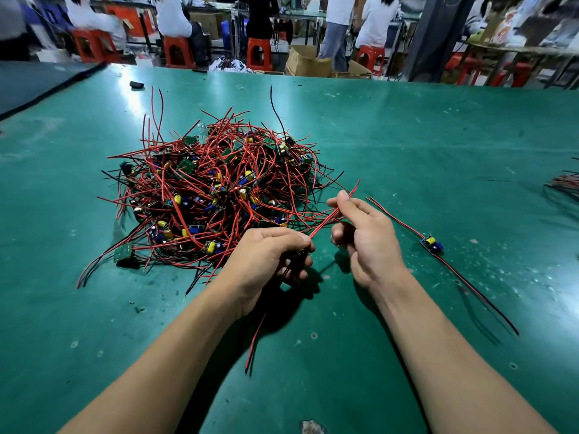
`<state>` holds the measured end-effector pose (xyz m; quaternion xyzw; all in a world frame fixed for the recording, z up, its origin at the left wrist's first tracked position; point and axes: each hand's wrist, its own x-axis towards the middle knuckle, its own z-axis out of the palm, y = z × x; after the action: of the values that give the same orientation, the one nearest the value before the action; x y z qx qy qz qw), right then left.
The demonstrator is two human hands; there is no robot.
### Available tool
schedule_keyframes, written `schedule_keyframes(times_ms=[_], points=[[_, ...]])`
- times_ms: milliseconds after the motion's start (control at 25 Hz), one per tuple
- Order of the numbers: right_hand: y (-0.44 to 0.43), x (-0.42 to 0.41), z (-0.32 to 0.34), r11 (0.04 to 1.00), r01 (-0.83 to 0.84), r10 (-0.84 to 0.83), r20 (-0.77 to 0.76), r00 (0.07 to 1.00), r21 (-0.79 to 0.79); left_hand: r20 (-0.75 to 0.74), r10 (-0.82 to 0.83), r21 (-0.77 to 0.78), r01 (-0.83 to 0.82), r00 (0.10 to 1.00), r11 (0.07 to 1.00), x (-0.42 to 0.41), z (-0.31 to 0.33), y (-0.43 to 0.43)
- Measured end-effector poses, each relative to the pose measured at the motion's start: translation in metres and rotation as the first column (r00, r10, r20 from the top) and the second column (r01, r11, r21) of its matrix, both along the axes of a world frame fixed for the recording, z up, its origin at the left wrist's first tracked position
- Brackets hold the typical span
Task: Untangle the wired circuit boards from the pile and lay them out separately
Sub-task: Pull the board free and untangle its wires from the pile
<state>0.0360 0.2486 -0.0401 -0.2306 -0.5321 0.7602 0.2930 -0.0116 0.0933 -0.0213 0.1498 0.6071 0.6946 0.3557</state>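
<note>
Now a small dark piece (299, 253) is held in the left hand (269, 255), with the fingers curled round it; it is likely a circuit board, but it is mostly hidden. A red and black wire (255, 344) hangs down from under this hand. A red wire (353, 188) runs up from the left hand and is pinched between the thumb and first finger of the right hand (363, 236). Both hands are held just in front of the pile (213, 189), a big knot of red and black wires and little boards on the green worktop (438, 136). To the right of the hands, one board (432, 244) is already laid flat by itself with its wires stretched out. So the step in hand seems to be the freeing of one more board. Its wire looks crossed with pile wires near the right hand. Next, the wire should be drawn out slowly, so nothing else is dragged along, and the board set down apart from the first one.
</note>
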Motion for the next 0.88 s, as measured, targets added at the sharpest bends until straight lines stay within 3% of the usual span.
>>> schedule_keyframes(times_ms=[120,560,680,800,880], points=[[0.003,0.002,-0.006,0.939,0.018,-0.09,0.193,0.977,0.343,-0.041,0.033,-0.005,-0.033,0.999,0.999,0.001,-0.003,0.001],[0.014,-0.002,-0.009,0.803,0.107,-0.327,0.282,0.902,0.587,-0.162,0.025,-0.056,-0.035,0.986,0.998,0.003,-0.008,0.003],[0.022,0.0,-0.012,0.839,0.187,-0.353,0.251,0.901,0.511,-0.198,-0.004,-0.087,-0.014,0.98,0.996,0.003,-0.008,0.002],[0.026,0.001,-0.012,0.929,0.233,-0.3,0.218,0.929,0.288,-0.202,-0.03,-0.107,0.008,0.979,0.994,0.002,-0.009,0.002],[0.026,0.002,-0.007,0.969,0.242,-0.246,0.138,0.959,0.047,-0.192,-0.026,-0.106,0.006,0.981,0.994,0.001,-0.01,0.002]])
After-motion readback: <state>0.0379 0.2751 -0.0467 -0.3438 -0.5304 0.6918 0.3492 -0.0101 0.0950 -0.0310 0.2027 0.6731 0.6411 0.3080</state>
